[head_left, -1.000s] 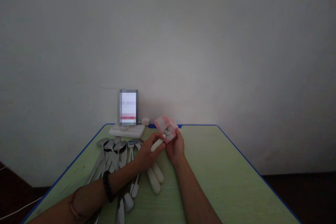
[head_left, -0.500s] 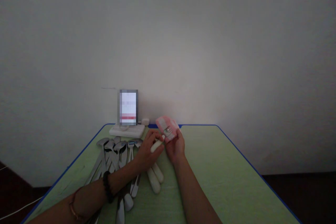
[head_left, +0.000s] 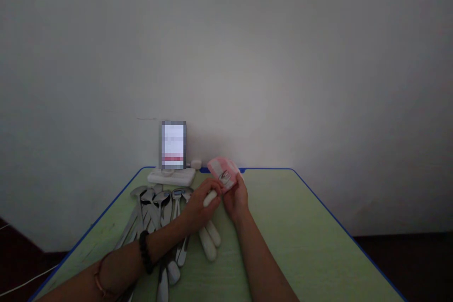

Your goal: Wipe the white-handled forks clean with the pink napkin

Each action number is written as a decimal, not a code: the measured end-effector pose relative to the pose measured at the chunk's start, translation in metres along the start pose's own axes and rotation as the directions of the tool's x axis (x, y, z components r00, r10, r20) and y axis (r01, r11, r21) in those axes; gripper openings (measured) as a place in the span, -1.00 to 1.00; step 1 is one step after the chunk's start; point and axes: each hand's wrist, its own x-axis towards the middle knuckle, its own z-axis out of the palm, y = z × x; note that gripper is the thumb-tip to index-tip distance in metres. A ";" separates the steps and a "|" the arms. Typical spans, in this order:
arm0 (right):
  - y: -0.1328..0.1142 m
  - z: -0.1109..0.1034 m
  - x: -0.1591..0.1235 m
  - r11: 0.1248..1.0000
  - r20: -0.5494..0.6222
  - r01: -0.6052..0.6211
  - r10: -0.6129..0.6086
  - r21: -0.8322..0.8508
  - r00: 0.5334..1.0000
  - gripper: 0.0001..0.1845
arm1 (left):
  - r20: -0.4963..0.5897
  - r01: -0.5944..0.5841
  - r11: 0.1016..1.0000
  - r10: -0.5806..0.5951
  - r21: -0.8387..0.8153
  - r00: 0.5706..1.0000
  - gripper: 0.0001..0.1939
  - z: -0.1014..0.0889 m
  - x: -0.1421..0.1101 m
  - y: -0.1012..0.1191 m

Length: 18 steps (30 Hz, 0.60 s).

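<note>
My left hand (head_left: 201, 203) is closed around the cream handle (head_left: 210, 198) of a fork, whose shiny metal head (head_left: 224, 176) lies against a pink-and-white cloth (head_left: 219, 165). Holding that cloth from behind and below is my right hand (head_left: 238, 198), fingers closed on it with the thumb along its right edge. The head is blurred, though it seems to have tines. Below my left hand, two more cream handles (head_left: 208, 243) rest on the table; their far ends are hidden by the hand.
Several metal spoons and forks (head_left: 163, 198) lie in a pile on the left of the green table (head_left: 290, 226), partly under my left forearm. Behind them stand a lit phone (head_left: 173, 146) and a white power strip (head_left: 171, 177) with a plug (head_left: 196, 164). A wall rises behind the table.
The cloth and the fork's head have shifted slightly to the left and turned a little. Both hands keep their hold, and the pile of cutlery has not moved.
</note>
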 end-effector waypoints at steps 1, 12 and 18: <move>-0.001 0.001 -0.001 1.000 -0.011 -0.004 0.004 0.002 1.000 -0.64 | -0.001 -0.003 1.000 0.003 0.003 1.000 -0.92 0.000 0.000 0.000; -0.003 0.007 -0.003 1.000 -0.040 -0.025 0.025 0.011 0.999 -0.65 | -0.001 -0.005 1.000 0.005 -0.002 1.000 -0.92 0.000 0.000 0.003; -0.004 0.006 -0.003 1.000 -0.017 -0.017 0.016 -0.007 1.000 -0.68 | -0.006 -0.007 1.000 0.007 -0.009 1.000 -0.92 0.000 0.000 0.003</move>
